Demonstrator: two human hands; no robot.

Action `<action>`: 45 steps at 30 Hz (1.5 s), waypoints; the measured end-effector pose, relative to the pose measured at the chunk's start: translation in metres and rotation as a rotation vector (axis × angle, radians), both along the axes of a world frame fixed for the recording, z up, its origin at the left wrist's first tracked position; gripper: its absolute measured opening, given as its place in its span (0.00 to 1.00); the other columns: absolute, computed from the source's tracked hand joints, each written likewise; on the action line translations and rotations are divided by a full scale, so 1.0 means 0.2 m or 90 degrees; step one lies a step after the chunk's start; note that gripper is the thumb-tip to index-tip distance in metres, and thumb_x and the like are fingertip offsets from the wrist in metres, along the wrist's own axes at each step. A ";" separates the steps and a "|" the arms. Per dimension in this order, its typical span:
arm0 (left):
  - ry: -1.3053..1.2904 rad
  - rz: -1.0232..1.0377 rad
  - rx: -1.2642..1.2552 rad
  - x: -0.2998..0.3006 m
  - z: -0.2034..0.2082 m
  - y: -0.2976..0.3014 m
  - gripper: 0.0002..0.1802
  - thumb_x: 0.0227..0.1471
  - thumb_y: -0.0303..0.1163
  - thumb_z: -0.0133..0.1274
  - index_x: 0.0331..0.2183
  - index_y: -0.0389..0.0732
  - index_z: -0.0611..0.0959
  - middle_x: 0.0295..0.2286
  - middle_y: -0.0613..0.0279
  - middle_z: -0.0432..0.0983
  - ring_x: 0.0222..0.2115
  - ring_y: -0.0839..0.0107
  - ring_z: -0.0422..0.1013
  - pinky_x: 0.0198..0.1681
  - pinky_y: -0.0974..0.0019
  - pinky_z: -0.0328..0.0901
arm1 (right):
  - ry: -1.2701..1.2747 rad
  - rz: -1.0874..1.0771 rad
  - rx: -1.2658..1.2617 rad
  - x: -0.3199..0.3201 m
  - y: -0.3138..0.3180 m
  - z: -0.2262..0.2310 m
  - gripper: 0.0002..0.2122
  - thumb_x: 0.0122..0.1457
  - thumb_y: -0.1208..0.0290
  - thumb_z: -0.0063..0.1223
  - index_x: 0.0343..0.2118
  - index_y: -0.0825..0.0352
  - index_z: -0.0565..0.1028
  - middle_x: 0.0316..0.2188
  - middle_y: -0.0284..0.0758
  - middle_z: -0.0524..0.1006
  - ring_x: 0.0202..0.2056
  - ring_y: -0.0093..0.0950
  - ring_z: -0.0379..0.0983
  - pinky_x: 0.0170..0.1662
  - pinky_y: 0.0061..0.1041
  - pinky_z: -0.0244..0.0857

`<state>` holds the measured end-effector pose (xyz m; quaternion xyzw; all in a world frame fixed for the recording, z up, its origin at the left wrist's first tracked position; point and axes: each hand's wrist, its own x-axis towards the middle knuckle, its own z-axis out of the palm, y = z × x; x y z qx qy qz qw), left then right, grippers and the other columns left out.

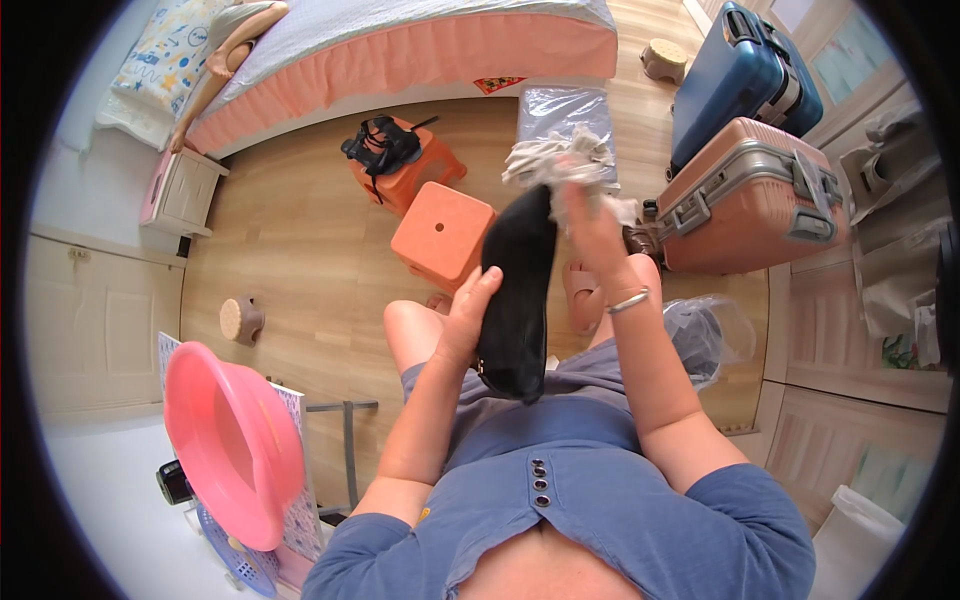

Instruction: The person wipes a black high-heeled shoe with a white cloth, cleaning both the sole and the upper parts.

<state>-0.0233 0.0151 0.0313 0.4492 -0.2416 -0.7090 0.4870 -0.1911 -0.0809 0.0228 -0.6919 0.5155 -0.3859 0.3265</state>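
A black shoe is held upright over my lap, its long side facing me. My left hand is closed around its left side, with the thumb lying on the black surface. At the shoe's upper end, my right hand is closed on a whitish cloth. Hand and cloth are smeared by motion, and the cloth is at or very near the shoe's tip. A bracelet circles my right wrist.
Ahead stand two orange stools, the farther bearing a black strapped item. Pink and blue suitcases stand right. A pink basin is at left. Another person's limbs show on the bed.
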 end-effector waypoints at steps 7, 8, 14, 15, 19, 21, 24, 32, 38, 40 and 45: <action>-0.037 0.034 -0.053 0.01 -0.01 0.00 0.23 0.53 0.40 0.39 0.47 0.34 0.65 0.41 0.60 0.66 0.42 0.74 0.64 0.45 0.72 0.59 | 0.073 0.249 -0.255 0.23 0.20 0.07 0.15 0.51 0.62 0.47 0.41 0.64 0.70 0.46 0.33 0.67 0.53 0.37 0.55 0.56 0.36 0.43; -0.043 0.059 -0.069 -0.01 0.03 0.01 0.24 0.53 0.41 0.37 0.47 0.34 0.65 0.43 0.60 0.65 0.44 0.73 0.62 0.47 0.71 0.58 | 0.038 0.268 -0.250 0.25 0.21 0.07 0.15 0.50 0.62 0.47 0.40 0.62 0.70 0.45 0.31 0.68 0.52 0.33 0.57 0.55 0.34 0.45; 0.063 0.013 -0.006 0.07 -0.13 0.02 0.21 0.52 0.38 0.41 0.43 0.33 0.69 0.38 0.58 0.69 0.39 0.73 0.66 0.42 0.71 0.62 | 0.164 0.158 -0.360 0.17 0.05 0.05 0.11 0.45 0.67 0.53 0.34 0.59 0.73 0.35 0.30 0.73 0.42 0.29 0.65 0.48 0.30 0.52; 0.083 -0.007 0.061 0.07 -0.12 0.03 0.20 0.50 0.37 0.43 0.41 0.31 0.70 0.36 0.55 0.71 0.36 0.70 0.69 0.42 0.71 0.64 | 0.193 0.058 -0.323 0.13 0.00 -0.01 0.09 0.46 0.67 0.51 0.32 0.59 0.73 0.34 0.33 0.73 0.41 0.30 0.66 0.46 0.31 0.55; 0.015 0.049 0.031 -0.01 -0.02 0.06 0.17 0.50 0.39 0.43 0.38 0.36 0.71 0.27 0.65 0.71 0.25 0.79 0.68 0.30 0.77 0.63 | 0.028 -0.046 -0.022 -0.02 -0.11 -0.16 0.13 0.55 0.64 0.44 0.38 0.68 0.68 0.31 0.38 0.73 0.32 0.37 0.70 0.36 0.28 0.63; 0.015 0.040 0.053 0.03 0.01 0.04 0.17 0.50 0.39 0.43 0.38 0.36 0.71 0.28 0.64 0.71 0.26 0.78 0.68 0.30 0.76 0.64 | -0.166 -0.129 0.133 -0.07 -0.15 -0.29 0.13 0.52 0.65 0.49 0.36 0.70 0.69 0.28 0.39 0.73 0.28 0.32 0.69 0.34 0.27 0.63; -0.005 0.075 0.102 0.06 0.08 0.02 0.18 0.51 0.39 0.43 0.38 0.35 0.72 0.29 0.62 0.72 0.27 0.76 0.69 0.32 0.74 0.65 | -0.393 -0.106 0.292 -0.05 -0.10 -0.23 0.12 0.52 0.68 0.50 0.36 0.70 0.69 0.27 0.31 0.72 0.28 0.20 0.66 0.32 0.20 0.61; -0.062 0.110 0.081 0.01 0.15 0.03 0.18 0.51 0.38 0.43 0.38 0.34 0.72 0.33 0.61 0.71 0.33 0.76 0.68 0.37 0.74 0.64 | -0.187 0.095 -0.155 0.11 0.02 0.07 0.14 0.49 0.75 0.50 0.41 0.67 0.69 0.41 0.35 0.69 0.45 0.28 0.63 0.48 0.25 0.55; 0.048 0.037 0.019 0.04 -0.09 0.02 0.16 0.51 0.38 0.44 0.37 0.36 0.72 0.30 0.66 0.70 0.29 0.80 0.67 0.34 0.76 0.63 | 0.074 0.076 -0.279 0.14 0.04 -0.03 0.11 0.47 0.72 0.52 0.35 0.66 0.70 0.40 0.41 0.68 0.44 0.39 0.62 0.48 0.32 0.55; 0.041 0.084 0.023 0.07 -0.10 0.03 0.16 0.51 0.38 0.44 0.37 0.35 0.72 0.29 0.65 0.70 0.28 0.79 0.67 0.33 0.77 0.63 | 0.032 0.005 -0.270 0.17 0.08 -0.08 0.10 0.47 0.73 0.51 0.34 0.66 0.70 0.38 0.40 0.69 0.41 0.38 0.64 0.45 0.32 0.57; 0.089 0.133 0.025 0.15 -0.07 -0.01 0.17 0.51 0.39 0.44 0.37 0.35 0.72 0.29 0.64 0.70 0.28 0.78 0.67 0.33 0.77 0.63 | -0.158 0.108 0.193 0.16 0.16 -0.15 0.10 0.51 0.69 0.51 0.32 0.69 0.68 0.24 0.36 0.71 0.26 0.27 0.67 0.30 0.24 0.62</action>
